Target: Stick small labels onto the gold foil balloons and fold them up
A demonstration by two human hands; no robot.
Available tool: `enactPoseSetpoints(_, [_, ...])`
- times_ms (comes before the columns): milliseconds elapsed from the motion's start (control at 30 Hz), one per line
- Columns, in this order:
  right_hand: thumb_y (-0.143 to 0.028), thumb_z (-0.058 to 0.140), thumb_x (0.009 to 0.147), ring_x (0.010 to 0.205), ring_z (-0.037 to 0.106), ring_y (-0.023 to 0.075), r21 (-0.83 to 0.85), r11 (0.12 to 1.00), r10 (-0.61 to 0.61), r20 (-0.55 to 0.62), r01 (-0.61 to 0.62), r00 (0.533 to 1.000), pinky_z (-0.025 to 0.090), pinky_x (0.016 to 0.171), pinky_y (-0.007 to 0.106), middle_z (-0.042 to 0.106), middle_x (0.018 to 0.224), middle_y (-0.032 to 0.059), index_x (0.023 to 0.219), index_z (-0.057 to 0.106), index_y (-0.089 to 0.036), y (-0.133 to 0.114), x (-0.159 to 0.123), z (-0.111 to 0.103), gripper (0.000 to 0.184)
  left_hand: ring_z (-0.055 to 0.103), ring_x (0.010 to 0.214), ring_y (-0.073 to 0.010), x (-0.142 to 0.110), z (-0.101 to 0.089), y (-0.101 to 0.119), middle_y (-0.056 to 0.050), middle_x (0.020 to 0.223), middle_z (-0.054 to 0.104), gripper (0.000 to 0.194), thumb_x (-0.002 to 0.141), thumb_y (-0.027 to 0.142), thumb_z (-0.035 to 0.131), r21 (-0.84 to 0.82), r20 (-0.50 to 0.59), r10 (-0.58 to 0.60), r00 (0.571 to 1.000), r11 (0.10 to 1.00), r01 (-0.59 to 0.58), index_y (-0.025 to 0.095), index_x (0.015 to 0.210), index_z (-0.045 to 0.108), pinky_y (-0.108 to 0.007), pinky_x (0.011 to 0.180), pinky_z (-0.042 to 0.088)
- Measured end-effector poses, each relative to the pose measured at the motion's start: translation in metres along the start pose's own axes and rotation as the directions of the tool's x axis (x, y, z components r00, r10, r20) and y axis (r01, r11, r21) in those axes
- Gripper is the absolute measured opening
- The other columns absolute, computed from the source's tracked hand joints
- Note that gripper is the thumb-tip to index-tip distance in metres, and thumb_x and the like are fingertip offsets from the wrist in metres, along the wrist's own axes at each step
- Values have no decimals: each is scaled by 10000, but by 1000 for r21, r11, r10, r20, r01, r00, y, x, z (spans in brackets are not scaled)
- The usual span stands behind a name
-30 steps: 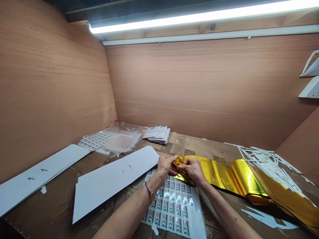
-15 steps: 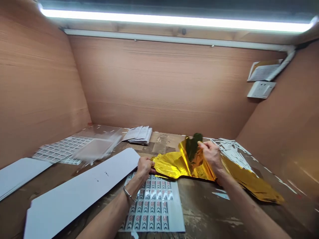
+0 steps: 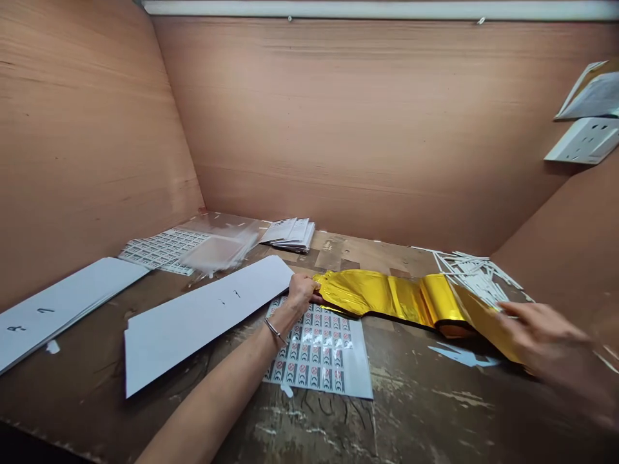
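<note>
- The left grip (image 3: 302,290) sits at the left end of the gold foil (image 3: 387,298), its fingers curled at the edge. Whether it pinches the foil or only presses on it, I cannot tell.
- The right grip (image 3: 541,335) is open, fingers spread and reaching over the foil's right end at the right of the frame.
- The foil lies lengthwise across the middle right of the tabletop (image 3: 309,432), with a loose curl near its right end.
- Light, even tension between the hands would likely keep the foil from creasing.
- A printed sheet (image 3: 319,351) lies below the foil, under the left wrist. A white board (image 3: 203,322) lies to its left.
- More white boards (image 3: 62,309) lie at far left. Clear film (image 3: 220,251) and stacked papers (image 3: 290,233) sit toward the back.
- White strips (image 3: 476,274) are heaped behind the foil's right end.
- Wooden walls (image 3: 338,129) enclose the tabletop, with a socket (image 3: 587,140) at upper right.
</note>
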State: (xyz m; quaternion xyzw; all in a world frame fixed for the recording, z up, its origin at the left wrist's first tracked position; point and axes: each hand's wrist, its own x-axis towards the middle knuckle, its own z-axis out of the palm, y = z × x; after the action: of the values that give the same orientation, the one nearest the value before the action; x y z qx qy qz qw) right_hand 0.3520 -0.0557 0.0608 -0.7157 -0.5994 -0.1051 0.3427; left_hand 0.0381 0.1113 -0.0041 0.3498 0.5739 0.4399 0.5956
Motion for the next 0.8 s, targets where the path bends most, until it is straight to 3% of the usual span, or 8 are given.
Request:
enactPoseSetpoints(67, [-343,473,789,830,538,177,179,964,-232,192,198,954,426,723,300,573,906,96,873,586,-178,-46,-19,25,217,593,449,-178,-2,-1,-2,13,438,502,148,579,1,511,-10,17,18,1000,1000,-18,122,629,442,-281,461,517])
enactPoseSetpoints(133, [-268,446,808,850,533,162,321,907,-382,357,272,853,442,721,277,567,933,75,920,568,-187,-93,-40,48,184,588,440,-171,-5,-2,-4,8,448,512,137,578,13,509,-8,25,55,998,998,-55,118,649,455,-272,450,513])
enactPoseSetpoints(200, [-189,432,809,846,528,155,408,861,-472,421,303,775,446,723,271,574,915,64,950,546,-186,-129,-59,65,182,577,418,-163,-8,-2,-7,10,443,508,127,577,24,510,2,23,103,994,995,-103,115,654,465,-259,420,501])
enactPoseSetpoints(300, [-133,449,788,801,526,162,443,828,-537,444,345,717,452,689,282,590,849,53,935,541,-185,-154,-79,79,181,555,380,-148,-9,-1,-9,13,446,509,101,587,42,509,8,16,156,988,988,-157,117,642,471,-232,367,471])
enactPoseSetpoints(533, [-118,412,813,759,529,165,428,773,-607,284,469,742,440,681,313,616,834,62,1003,519,-185,-150,-99,92,228,584,449,-140,-7,-1,-13,0,514,558,131,582,39,520,-1,12,186,982,982,-186,115,689,516,-188,405,465])
enactPoseSetpoints(633, [-136,452,801,741,534,161,422,787,-579,254,449,775,440,664,301,617,809,55,967,523,-176,-151,-100,95,185,581,444,-140,-8,-1,-12,0,509,553,110,589,46,516,14,13,186,982,982,-186,116,675,512,-189,402,461])
enactPoseSetpoints(800, [-162,443,804,665,524,154,358,854,-489,302,378,818,427,608,285,593,703,34,846,538,-186,-153,-97,101,106,569,409,-143,-7,-1,-13,12,476,527,112,587,49,498,23,21,206,978,978,-206,122,670,489,-193,380,447])
